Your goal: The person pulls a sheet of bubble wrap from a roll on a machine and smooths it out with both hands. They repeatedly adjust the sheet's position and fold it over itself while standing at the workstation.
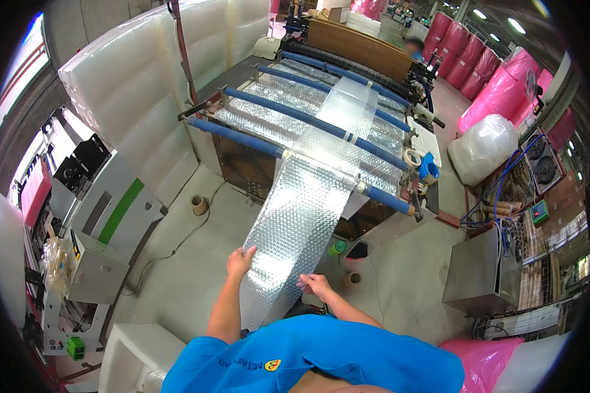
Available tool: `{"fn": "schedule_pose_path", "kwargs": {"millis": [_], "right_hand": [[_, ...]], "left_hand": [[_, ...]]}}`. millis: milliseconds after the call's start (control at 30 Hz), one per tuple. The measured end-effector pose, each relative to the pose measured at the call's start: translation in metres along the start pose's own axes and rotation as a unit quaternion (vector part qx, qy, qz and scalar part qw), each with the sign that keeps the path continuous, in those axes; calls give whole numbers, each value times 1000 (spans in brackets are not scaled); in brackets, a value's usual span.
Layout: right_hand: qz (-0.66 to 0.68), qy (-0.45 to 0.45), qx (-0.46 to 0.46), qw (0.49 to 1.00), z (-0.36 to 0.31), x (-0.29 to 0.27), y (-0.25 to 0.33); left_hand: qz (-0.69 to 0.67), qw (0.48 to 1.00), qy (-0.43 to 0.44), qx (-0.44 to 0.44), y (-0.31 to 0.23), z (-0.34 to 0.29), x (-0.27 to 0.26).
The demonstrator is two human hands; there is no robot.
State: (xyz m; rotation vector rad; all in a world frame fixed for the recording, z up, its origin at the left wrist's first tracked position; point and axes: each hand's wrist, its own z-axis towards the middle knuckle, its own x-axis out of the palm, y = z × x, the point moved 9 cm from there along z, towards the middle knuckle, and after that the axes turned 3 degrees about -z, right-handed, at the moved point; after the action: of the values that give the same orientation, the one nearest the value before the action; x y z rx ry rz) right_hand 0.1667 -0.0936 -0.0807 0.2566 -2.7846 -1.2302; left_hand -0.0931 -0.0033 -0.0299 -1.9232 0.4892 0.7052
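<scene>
Grasping the bubble-wrap strip (301, 216), both grips (241, 261) (316, 285) face blue rollers (308, 118).

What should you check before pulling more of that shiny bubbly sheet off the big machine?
1. Left hand grips the left edge of the clear bubble-wrap sheet: ok.
2. Right hand holds the right edge: ok, fingers lie on the sheet.
3. Sheet runs straight over the blue metal rollers: ok, no bunching seen.
4. Floor under the sheet: not ok, a small green cup-like thing and a brown cardboard tube sit close by.
5. Loose grey cable on the concrete floor: ok, it lies off to the left.
6. Machine running or stopped: cannot tell.
</scene>
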Motion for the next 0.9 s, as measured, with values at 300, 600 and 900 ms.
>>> {"fn": "schedule_pose_path", "kwargs": {"millis": [300,600,900], "right_hand": [[-30,-78,-80,993,61,-83,67],[3,-153,-216,964,81,-130,162],[17,-185,-228,956,84,-121,151]], "left_hand": [[-46,999,-14,14,-75,73,37],[-77,993,-54,78,-172,127,27],[-128,990,-16,58,-155,113,30]]}}
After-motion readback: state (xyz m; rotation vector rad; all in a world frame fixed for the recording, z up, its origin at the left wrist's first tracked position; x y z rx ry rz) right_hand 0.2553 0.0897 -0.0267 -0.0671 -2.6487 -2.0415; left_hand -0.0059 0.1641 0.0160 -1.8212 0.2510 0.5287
